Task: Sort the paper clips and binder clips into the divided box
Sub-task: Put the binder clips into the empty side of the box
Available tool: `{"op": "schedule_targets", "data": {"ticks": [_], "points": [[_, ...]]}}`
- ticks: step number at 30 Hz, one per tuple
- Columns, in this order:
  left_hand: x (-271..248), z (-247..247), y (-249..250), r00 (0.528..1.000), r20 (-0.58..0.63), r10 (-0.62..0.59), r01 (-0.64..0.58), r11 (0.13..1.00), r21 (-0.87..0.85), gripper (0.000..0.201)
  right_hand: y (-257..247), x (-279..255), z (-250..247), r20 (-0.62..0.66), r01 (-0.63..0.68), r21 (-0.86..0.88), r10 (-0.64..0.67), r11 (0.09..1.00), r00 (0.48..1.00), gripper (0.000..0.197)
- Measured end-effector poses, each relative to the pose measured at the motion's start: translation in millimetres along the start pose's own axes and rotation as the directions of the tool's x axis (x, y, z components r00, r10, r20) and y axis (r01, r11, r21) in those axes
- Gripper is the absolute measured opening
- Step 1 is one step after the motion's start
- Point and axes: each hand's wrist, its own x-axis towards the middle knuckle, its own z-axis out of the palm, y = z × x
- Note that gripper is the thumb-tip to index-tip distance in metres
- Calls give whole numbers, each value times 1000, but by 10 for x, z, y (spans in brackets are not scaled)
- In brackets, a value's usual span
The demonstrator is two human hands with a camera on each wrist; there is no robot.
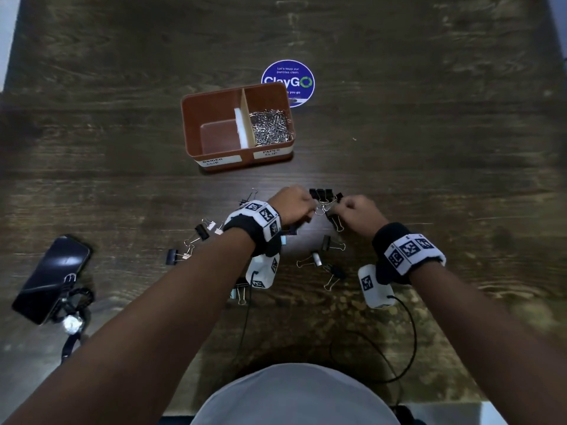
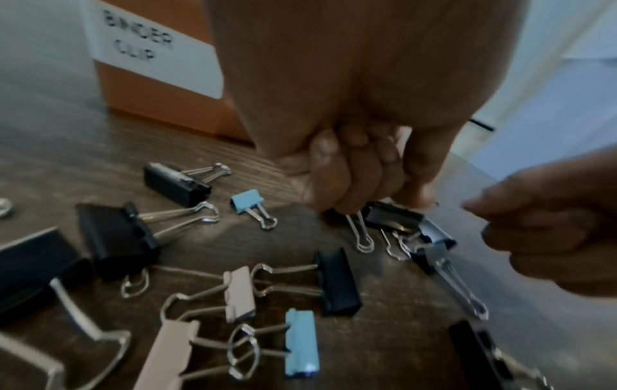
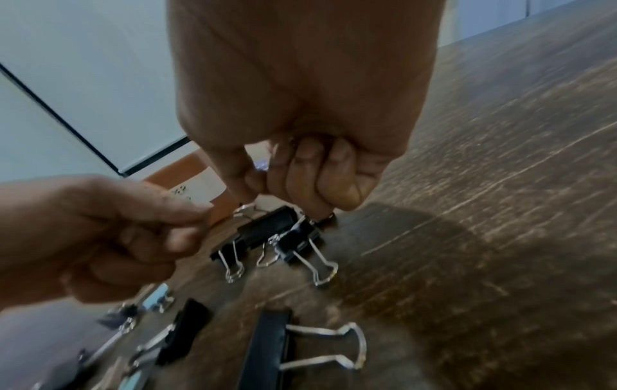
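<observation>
- We see a rounded-rectangular brown plastic divided box (image 1: 214, 118) at 12 o'clock on the dark, grained wooden table (image 1: 429, 148). Its long axis runs left to right, and a pale upright divider (image 1: 247, 118) splits it.
- The right compartment, labelled PAPER CLIP, holds a tangled heap of shiny wire paper clips (image 1: 270, 127). The left one, labelled BINDER CLIP, shows only its smooth floor.
- Binder clips (image 1: 320, 194), black folded-metal bodies with looped wire handles, lie in a cluster at table centre. Blue and beige ones lie scattered toward 7 o'clock.
- Our left hand (image 1: 291, 204), fingers curled, pinches a wire handle (image 2: 362, 234) that points back toward us.
- Our right hand (image 1: 359, 210), fingers curled, pinches the handle of a black clip (image 3: 267, 229) whose long axis lies roughly across the wrist view.
- A glossy dark phone (image 1: 52, 277) lies at 8 o'clock, and a round blue sticker (image 1: 288, 75) sits just beyond the box.
</observation>
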Motion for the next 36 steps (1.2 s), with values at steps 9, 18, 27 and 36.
{"op": "schedule_targets", "data": {"ticks": [9,18,27,36], "points": [[94,37,28,972,-228,54,47,909,414,24,-38,143,-47,-125,1,-155,-20,988,992,36],[102,-37,-30,922,-386,38,157,873,462,26,-100,258,-201,-271,-98,-266,23,959,962,11],[145,-207,74,882,-465,-76,130,988,84,19,-350,839,-252,-225,26,-400,-125,916,966,24],[-49,-502,-136,911,-399,-103,92,995,-47,21,-300,912,-162,-182,-8,-448,-82,894,980,17]]}}
